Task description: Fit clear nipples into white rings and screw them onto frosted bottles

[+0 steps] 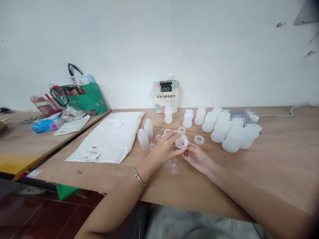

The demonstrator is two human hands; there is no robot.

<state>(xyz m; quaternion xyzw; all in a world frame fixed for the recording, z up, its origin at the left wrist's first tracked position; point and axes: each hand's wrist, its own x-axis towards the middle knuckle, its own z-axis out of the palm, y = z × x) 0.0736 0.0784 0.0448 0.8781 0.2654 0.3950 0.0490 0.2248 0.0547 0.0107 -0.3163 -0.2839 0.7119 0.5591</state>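
Closest to the wooden tabletop's (189, 197) near edge lie two clear bottle teats (174, 168), flat on the board, just on the person's side of both hands. Beyond them the left hand (163, 147), a metal bangle (139, 177) at its wrist, is partly closed, with fingers above and thumb below gripping the left side of a translucent collar ring (181, 141). The right hand (198, 159) comes in from the lower right, fingers curled, its tips against the ring's lower right rim; whether they pinch it or only steady it cannot be told. The ring is round, with no long axis, and its opening faces up toward the wearer; it sits between the two hands, the left having the fuller hold. Just past the hands are more collar rings, one set apart on the right (198, 139), and to the left two more teats (158, 135) beside two clear domed caps (143, 138) standing upright. A white mailing bag (107, 136) lies farther left. Frosted, waisted bottles (231, 139) stand grouped at the right, beyond the right hand, their long axes upright. Farthest back, a printed paper bag (159, 99) leans by the wall (211, 49).
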